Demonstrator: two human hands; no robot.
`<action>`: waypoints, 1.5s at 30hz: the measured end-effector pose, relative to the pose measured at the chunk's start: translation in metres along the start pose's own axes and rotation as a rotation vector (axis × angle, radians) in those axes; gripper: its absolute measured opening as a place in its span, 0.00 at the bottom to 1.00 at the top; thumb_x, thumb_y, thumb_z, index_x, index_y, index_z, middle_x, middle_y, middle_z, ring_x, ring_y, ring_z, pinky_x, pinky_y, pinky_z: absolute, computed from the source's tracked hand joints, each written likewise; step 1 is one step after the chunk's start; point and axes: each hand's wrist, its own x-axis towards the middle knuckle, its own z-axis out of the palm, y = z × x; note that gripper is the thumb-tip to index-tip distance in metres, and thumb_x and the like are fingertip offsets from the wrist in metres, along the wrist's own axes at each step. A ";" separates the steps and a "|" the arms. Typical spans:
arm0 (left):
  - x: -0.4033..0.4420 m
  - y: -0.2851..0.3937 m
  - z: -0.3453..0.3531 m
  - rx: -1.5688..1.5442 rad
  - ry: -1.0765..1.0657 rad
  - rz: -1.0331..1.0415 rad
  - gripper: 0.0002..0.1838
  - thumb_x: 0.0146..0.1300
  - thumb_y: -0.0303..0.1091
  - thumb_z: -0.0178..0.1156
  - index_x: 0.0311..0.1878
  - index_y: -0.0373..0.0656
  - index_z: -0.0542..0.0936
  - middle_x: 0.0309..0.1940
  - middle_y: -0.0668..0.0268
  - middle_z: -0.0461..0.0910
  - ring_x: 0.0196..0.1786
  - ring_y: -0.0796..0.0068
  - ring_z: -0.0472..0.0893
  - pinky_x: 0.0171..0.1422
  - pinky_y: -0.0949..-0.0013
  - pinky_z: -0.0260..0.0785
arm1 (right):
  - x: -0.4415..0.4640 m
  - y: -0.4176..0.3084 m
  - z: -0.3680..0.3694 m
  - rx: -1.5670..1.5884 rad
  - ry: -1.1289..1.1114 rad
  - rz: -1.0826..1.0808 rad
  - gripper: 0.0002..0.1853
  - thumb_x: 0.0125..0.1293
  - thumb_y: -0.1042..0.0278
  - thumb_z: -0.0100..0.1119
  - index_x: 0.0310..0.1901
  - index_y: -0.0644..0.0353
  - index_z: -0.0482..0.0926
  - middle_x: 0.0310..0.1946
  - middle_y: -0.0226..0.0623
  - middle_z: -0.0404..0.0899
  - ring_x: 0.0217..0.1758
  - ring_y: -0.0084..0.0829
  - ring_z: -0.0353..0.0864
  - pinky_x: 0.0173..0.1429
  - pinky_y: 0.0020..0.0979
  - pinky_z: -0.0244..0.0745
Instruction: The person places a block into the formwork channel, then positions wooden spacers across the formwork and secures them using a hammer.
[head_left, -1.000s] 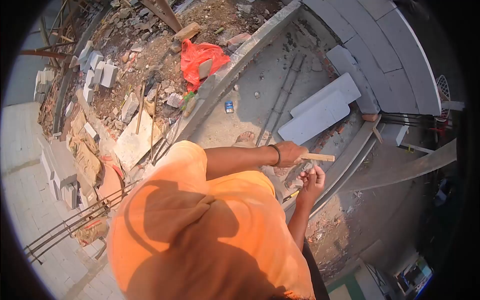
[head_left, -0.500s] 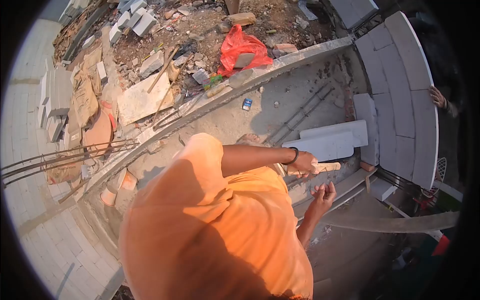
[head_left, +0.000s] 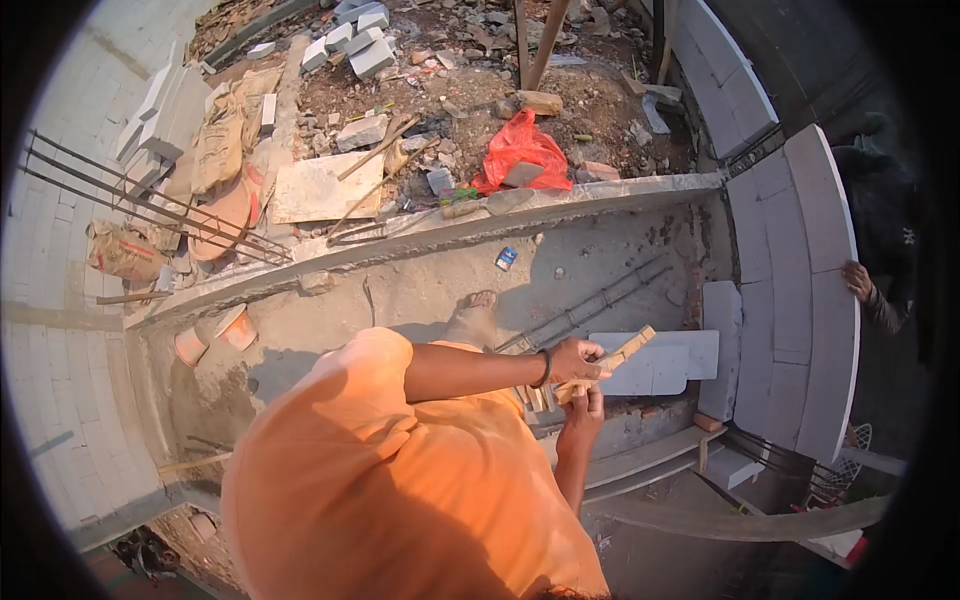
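Hands have met, clamping a wooden strip; what orange buckets hold is unclear.

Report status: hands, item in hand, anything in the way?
Left hand gripping wooden strip. Right hand at its lower end, grip unclear. No obstruction seen at the hands; another person's hand at the block wall, apart from them.

Segmented tan wooden strip here, before flat white rectangular slabs; crumpled red plastic bag beyond the grey concrete ledge!
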 end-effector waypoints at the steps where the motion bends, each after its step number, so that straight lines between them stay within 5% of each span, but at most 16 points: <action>1: -0.004 -0.019 -0.013 -0.025 0.049 0.002 0.28 0.59 0.46 0.68 0.55 0.34 0.76 0.44 0.63 0.80 0.47 0.78 0.77 0.51 0.71 0.70 | 0.003 0.005 0.004 0.006 -0.023 0.045 0.14 0.72 0.63 0.53 0.50 0.65 0.73 0.42 0.33 0.75 0.44 0.24 0.76 0.49 0.28 0.75; 4: 0.003 -0.050 -0.085 -0.070 0.219 0.031 0.32 0.62 0.48 0.65 0.60 0.33 0.71 0.52 0.58 0.79 0.56 0.74 0.76 0.59 0.70 0.68 | 0.038 0.021 0.020 -0.063 -0.074 0.144 0.10 0.71 0.64 0.53 0.46 0.63 0.74 0.39 0.33 0.76 0.40 0.23 0.75 0.45 0.29 0.76; 11: -0.014 -0.109 -0.301 -0.141 0.677 -0.141 0.22 0.61 0.51 0.62 0.44 0.39 0.80 0.36 0.67 0.81 0.39 0.78 0.78 0.46 0.72 0.70 | 0.114 0.054 0.088 -0.358 -0.015 0.404 0.07 0.70 0.68 0.52 0.41 0.61 0.75 0.34 0.31 0.76 0.35 0.22 0.76 0.38 0.29 0.77; 12: -0.024 -0.114 -0.323 -0.202 0.684 -0.163 0.22 0.61 0.53 0.62 0.41 0.41 0.81 0.33 0.68 0.81 0.34 0.78 0.77 0.41 0.71 0.69 | 0.119 0.053 0.109 -0.407 -0.033 0.444 0.07 0.70 0.68 0.52 0.41 0.61 0.75 0.33 0.31 0.76 0.35 0.22 0.76 0.38 0.29 0.77; 16: -0.079 -0.053 -0.394 -0.251 0.390 -0.360 0.32 0.63 0.61 0.56 0.52 0.39 0.79 0.47 0.62 0.81 0.51 0.69 0.78 0.57 0.65 0.69 | 0.161 0.018 0.277 -0.334 -0.286 0.451 0.09 0.69 0.67 0.52 0.40 0.64 0.75 0.33 0.36 0.78 0.33 0.24 0.79 0.39 0.28 0.78; 20: -0.114 0.017 -0.431 -0.568 0.269 -0.177 0.40 0.64 0.68 0.51 0.61 0.39 0.74 0.54 0.61 0.78 0.57 0.68 0.76 0.63 0.64 0.64 | 0.188 -0.007 0.407 -0.318 -0.546 0.584 0.10 0.69 0.66 0.52 0.42 0.65 0.75 0.34 0.37 0.79 0.34 0.27 0.81 0.40 0.30 0.79; 23: -0.123 0.049 -0.450 -0.801 0.331 0.018 0.40 0.66 0.68 0.47 0.63 0.39 0.71 0.55 0.61 0.78 0.58 0.70 0.75 0.64 0.64 0.64 | 0.205 -0.018 0.458 -0.406 -0.655 0.543 0.12 0.70 0.65 0.51 0.45 0.65 0.74 0.35 0.39 0.80 0.36 0.30 0.81 0.41 0.32 0.80; 27: -0.128 0.057 -0.490 -0.950 0.397 0.263 0.38 0.69 0.67 0.40 0.62 0.40 0.71 0.48 0.62 0.81 0.47 0.72 0.81 0.56 0.65 0.71 | 0.205 -0.085 0.526 -0.327 -0.578 0.352 0.10 0.71 0.66 0.51 0.44 0.64 0.76 0.33 0.34 0.79 0.32 0.24 0.80 0.37 0.26 0.76; 33: -0.150 0.022 -0.561 -0.538 0.795 -0.029 0.37 0.68 0.66 0.45 0.54 0.36 0.78 0.45 0.58 0.82 0.44 0.70 0.82 0.51 0.67 0.74 | 0.238 -0.129 0.565 -0.111 -0.490 -0.009 0.12 0.71 0.65 0.51 0.46 0.66 0.74 0.33 0.41 0.80 0.31 0.30 0.82 0.37 0.29 0.79; 45: -0.106 0.024 -0.736 -0.459 1.228 0.022 0.25 0.67 0.51 0.55 0.51 0.36 0.75 0.40 0.56 0.83 0.42 0.67 0.82 0.47 0.66 0.74 | 0.378 -0.076 0.640 -0.127 -0.444 0.197 0.10 0.71 0.64 0.51 0.43 0.62 0.75 0.32 0.36 0.80 0.31 0.28 0.81 0.35 0.30 0.79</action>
